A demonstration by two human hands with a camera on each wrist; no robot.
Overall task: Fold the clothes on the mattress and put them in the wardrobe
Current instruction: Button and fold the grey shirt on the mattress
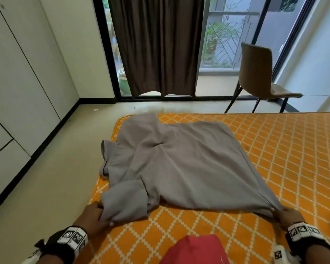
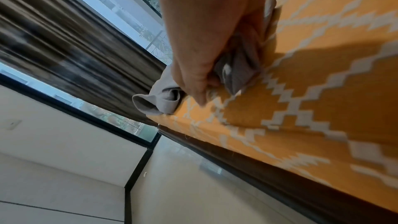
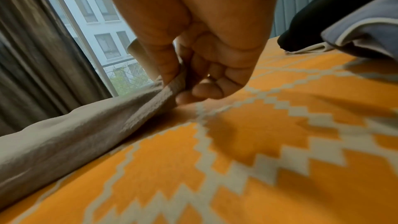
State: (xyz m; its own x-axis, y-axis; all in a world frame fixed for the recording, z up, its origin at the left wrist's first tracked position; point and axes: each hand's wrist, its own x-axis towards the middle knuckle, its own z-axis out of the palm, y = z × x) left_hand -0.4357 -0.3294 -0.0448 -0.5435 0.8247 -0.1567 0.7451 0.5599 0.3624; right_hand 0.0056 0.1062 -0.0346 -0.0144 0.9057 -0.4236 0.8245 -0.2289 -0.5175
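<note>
Grey shirt lies flat on the mattress, hem toward twelve o'clock; left hand and right hand each pinch a near corner, fingertips hidden.

I count one grey shirt spread on one orange mattress, with my two hands, left hand and right hand, each pinching a corner of it. There is one red garment nearest me and one dark and pale bundle of clothes, whose pieces I cannot count. Beyond stand one chair and one brown curtain.
</note>
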